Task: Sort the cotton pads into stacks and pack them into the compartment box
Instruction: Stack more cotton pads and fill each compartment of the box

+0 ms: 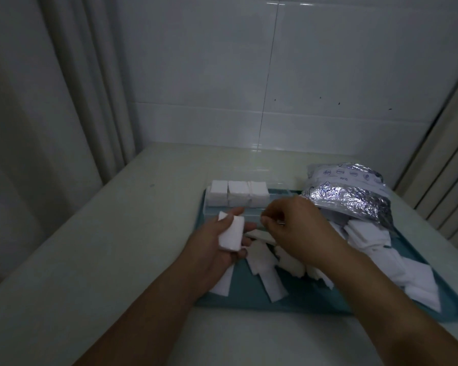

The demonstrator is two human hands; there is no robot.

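Note:
My left hand (212,247) holds a small stack of white rectangular cotton pads (231,235) in its palm, just left of the tray's middle. My right hand (294,228) hovers beside it, its fingers curled and pinched together; whether a pad is between them I cannot tell. A clear compartment box (280,194) stands at the back of the teal tray (315,299), with three stacks of pads (238,195) filling its left part. Loose pads (262,262) lie scattered on the tray under both hands, and a larger heap of pads (407,268) spreads to the right.
A crinkled silver foil bag (352,191) with blue print lies open at the tray's back right, pads spilling from it. The tray rests on a pale counter (117,233) set against a white tiled wall. A curtain hangs on the left.

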